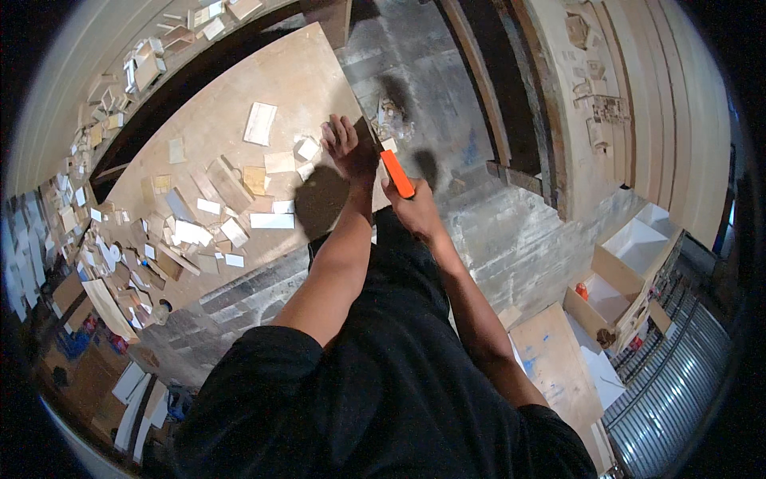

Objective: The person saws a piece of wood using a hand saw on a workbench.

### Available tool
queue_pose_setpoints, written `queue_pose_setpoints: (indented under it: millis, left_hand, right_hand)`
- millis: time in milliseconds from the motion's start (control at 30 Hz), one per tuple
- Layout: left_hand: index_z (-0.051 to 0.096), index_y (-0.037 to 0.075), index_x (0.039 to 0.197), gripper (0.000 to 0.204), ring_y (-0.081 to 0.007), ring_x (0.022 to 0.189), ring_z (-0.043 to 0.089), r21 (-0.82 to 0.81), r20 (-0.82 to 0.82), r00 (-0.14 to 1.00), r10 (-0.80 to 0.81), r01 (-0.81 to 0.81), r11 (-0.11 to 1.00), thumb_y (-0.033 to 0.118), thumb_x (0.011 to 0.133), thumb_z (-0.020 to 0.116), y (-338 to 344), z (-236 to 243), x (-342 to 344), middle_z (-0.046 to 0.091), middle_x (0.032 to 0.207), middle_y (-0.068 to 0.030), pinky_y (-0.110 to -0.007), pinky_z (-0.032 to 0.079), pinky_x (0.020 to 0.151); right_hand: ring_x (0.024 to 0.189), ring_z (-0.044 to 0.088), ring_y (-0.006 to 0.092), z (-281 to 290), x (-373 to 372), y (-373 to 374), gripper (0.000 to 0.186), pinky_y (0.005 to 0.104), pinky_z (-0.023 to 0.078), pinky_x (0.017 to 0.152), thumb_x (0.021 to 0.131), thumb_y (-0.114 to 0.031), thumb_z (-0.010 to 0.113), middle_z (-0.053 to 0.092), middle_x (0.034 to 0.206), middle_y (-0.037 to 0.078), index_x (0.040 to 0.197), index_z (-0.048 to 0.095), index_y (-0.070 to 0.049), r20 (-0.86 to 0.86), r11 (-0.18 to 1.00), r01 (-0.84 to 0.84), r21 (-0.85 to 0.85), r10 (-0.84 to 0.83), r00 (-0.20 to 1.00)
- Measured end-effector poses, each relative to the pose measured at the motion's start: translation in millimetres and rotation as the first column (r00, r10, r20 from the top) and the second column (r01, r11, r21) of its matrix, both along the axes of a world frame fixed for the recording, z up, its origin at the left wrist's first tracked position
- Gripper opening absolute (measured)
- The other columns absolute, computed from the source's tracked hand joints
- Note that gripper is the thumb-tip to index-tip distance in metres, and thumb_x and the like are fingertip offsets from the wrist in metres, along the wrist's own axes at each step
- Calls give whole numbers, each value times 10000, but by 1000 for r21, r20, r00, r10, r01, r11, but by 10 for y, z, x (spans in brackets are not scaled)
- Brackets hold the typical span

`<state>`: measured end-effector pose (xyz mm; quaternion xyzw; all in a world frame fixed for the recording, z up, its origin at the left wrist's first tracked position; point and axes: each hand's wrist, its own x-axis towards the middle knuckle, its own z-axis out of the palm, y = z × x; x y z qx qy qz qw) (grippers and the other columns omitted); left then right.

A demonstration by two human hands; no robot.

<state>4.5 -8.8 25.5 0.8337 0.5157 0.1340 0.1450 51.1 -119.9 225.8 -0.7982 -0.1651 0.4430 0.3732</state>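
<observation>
My right hand [416,209] is closed round the lower end of a bright orange handle [397,174]. From its upper end a narrow dark blade appears to run along the right edge of the plywood board [307,60]; the tool's exact kind cannot be made out. Over that same edge lies my left hand [345,145], fingers bent and somewhat apart, with nothing visible in them. Close to the orange handle's tip is a small pale wood block [388,145]. Several wood offcuts, one a pale rectangular piece [260,124], lie left of my left hand.
Many scraps [191,233] are heaped on the board's left part, and more line the far-left ledge [148,64]. Debris [392,120] lies on the grey floor beyond the edge. Open wooden boxes [602,299] and a leaning panel [550,359] stand at right, near corrugated metal [678,375].
</observation>
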Motion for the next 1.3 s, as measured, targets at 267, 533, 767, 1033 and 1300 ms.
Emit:
queue_pose_setpoints:
  millis: [267, 533, 767, 1033, 1300]
  left_hand:
    - [419, 16, 1474, 668, -384, 1501, 229, -45, -72, 997, -15, 12, 999, 271, 877, 577, 34, 62, -14, 304, 1615, -138, -540, 153, 1218]
    - [421, 17, 1456, 621, -406, 1493, 241, 93, -174, 985, 16, 0, 996, 323, 926, 524, 10, -140, -29, 299, 1607, -180, -558, 191, 1208]
    - [401, 20, 1460, 654, -443, 1487, 232, 65, 52, 997, -51, 48, 997, 360, 921, 547, -51, -77, -20, 277, 1611, -200, -589, 197, 1196]
    - [401, 22, 1472, 672, -435, 1493, 217, -21, 23, 999, -42, 43, 999, 365, 918, 568, -39, -76, -19, 286, 1614, -181, -595, 177, 1201]
    - [404, 20, 1488, 675, -436, 1487, 230, 68, -37, 996, -84, 87, 994, 362, 924, 549, -40, -105, -44, 289, 1610, -202, -588, 190, 1200]
  right_hand:
    - [608, 458, 131, 960, -130, -357, 388, 388, 438, 583, 956, -295, 676, 514, 596, 92, 810, 612, 58, -5, 991, -22, -133, 22, 1000]
    - [509, 463, 114, 255, 268, 339, 443, 355, 394, 503, 950, -373, 673, 519, 561, 20, 747, 590, 12, -195, 997, 18, -73, -32, 980]
    - [417, 461, 108, 253, 414, 315, 420, 304, 348, 377, 934, -389, 687, 531, 556, 25, 754, 574, -26, -263, 995, 57, -86, -78, 962]
    - [447, 464, 115, 233, 468, 274, 424, 326, 354, 396, 925, -402, 688, 522, 581, 31, 770, 582, -22, -275, 998, 28, -49, -40, 961]
    - [403, 466, 140, 70, 405, 444, 425, 325, 351, 361, 916, -386, 697, 530, 551, 57, 778, 591, 2, -249, 998, -12, 59, 26, 968]
